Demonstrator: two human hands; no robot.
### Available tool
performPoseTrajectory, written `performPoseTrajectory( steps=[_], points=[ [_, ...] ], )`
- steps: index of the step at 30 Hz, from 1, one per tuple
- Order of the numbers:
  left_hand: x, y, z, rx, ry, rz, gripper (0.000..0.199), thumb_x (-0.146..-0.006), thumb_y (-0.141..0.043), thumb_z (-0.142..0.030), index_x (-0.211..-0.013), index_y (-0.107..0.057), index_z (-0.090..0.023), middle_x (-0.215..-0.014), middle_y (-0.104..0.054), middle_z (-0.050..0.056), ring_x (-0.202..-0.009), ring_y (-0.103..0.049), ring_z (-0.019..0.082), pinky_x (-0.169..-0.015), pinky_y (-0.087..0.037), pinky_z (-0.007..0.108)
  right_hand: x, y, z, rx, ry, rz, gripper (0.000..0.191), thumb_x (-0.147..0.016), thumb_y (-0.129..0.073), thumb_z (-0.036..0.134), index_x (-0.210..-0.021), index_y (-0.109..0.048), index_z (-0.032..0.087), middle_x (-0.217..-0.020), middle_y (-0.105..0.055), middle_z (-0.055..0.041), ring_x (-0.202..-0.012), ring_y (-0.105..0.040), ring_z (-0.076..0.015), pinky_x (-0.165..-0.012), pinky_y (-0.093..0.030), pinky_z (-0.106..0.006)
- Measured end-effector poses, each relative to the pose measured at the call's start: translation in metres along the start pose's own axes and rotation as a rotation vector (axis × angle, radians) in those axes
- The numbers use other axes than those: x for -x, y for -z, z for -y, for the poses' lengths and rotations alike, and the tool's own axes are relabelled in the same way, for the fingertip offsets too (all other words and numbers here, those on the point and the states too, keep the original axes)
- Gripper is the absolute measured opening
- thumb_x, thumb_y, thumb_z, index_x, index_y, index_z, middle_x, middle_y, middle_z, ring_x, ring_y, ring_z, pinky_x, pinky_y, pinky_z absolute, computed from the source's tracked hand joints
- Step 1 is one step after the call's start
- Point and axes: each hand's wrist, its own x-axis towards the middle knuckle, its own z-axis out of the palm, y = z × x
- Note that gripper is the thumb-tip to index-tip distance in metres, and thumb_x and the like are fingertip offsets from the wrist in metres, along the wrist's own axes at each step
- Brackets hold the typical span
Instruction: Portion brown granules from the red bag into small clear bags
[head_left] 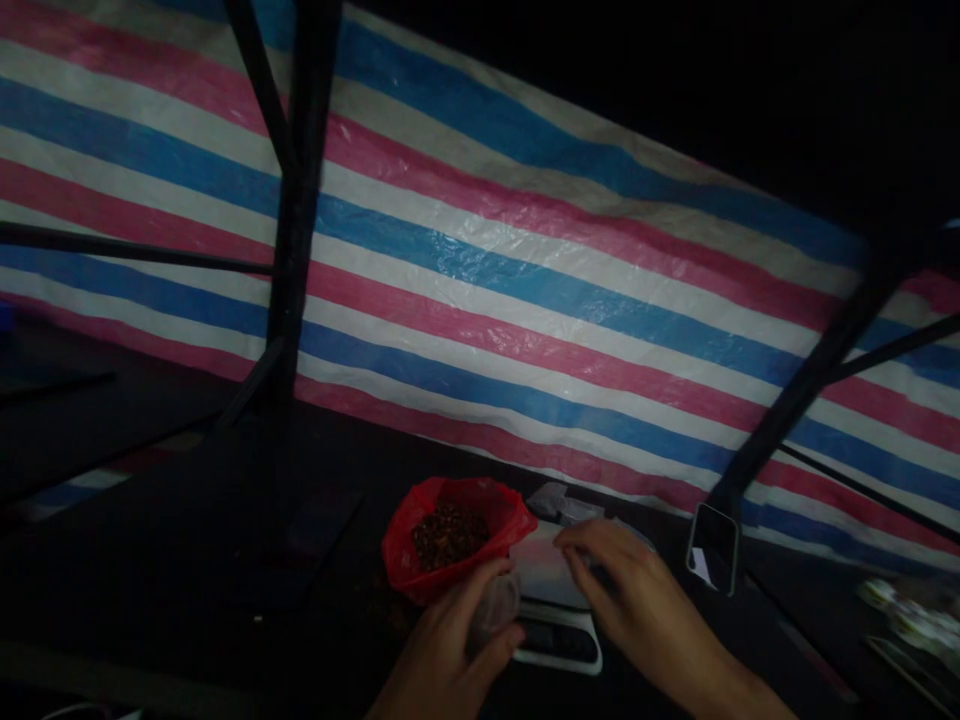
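My left hand [459,640] is curled round a small clear plastic bag [499,603], beside the front left of a white digital scale [591,655]. The thumb lies near the scale's dark display. Over the scale's pale platform [544,565], the fingertips and thumb of my right hand [626,580] are drawn together; anything between them is too small or dim to make out. Just left of the scale, an open red plastic bag [504,520] holds many small brown pieces [450,537], whose kind I cannot tell.
Several small clear packets [577,511] lie behind the scale. A phone [712,550] leans near a dark slanted post [802,390] at right. Another dark post [289,250] stands at left. A striped plastic sheet [525,290] hangs behind the dark table [330,640]. The light is dim.
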Motion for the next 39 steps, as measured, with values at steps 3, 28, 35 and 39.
performPoseTrajectory(
  steps=[3,28,35,39],
  points=[
    [0.000,0.008,0.001,0.169,0.112,-0.072,0.057,-0.102,-0.058,-0.056,-0.152,-0.059,-0.029,-0.159,-0.063,0.010,-0.146,-0.059,0.028,-0.119,-0.049,0.048,0.029,-0.007,-0.048,0.003,-0.337,0.021,0.031,-0.090,-0.054,0.023,-0.113,-0.075,0.025,-0.116,-0.081,-0.0116,-0.105,-0.079,-0.0304,-0.094,-0.063,-0.047],
    [-0.011,0.046,0.001,-0.027,0.362,-0.706,0.071,-0.081,-0.057,-0.081,-0.121,-0.060,-0.022,-0.134,-0.066,0.019,-0.129,-0.064,0.042,-0.113,-0.048,0.063,-0.126,-0.068,0.055,0.175,-0.024,0.443,0.039,-0.098,-0.060,0.002,-0.133,-0.069,0.013,-0.124,-0.078,-0.0160,-0.124,-0.072,-0.0292,-0.112,-0.054,-0.048],
    [-0.015,0.038,0.010,0.092,0.454,-0.576,0.064,-0.082,-0.063,-0.065,-0.131,-0.057,-0.024,-0.123,-0.076,0.016,-0.117,-0.073,0.042,-0.101,-0.055,0.057,-0.128,-0.091,0.036,0.140,-0.011,0.572,0.040,-0.099,-0.069,0.015,-0.138,-0.064,0.019,-0.130,-0.074,-0.0114,-0.121,-0.072,-0.0285,-0.102,-0.057,-0.045],
    [-0.021,0.037,0.010,0.168,0.442,-0.615,0.065,-0.081,-0.064,-0.068,-0.128,-0.057,-0.024,-0.117,-0.077,0.014,-0.112,-0.076,0.039,-0.096,-0.058,0.055,-0.124,-0.095,0.037,0.016,-0.007,0.581,0.058,-0.085,-0.064,0.000,-0.139,-0.063,0.024,-0.128,-0.077,-0.0123,-0.124,-0.072,-0.0305,-0.100,-0.052,-0.038]
  ],
)
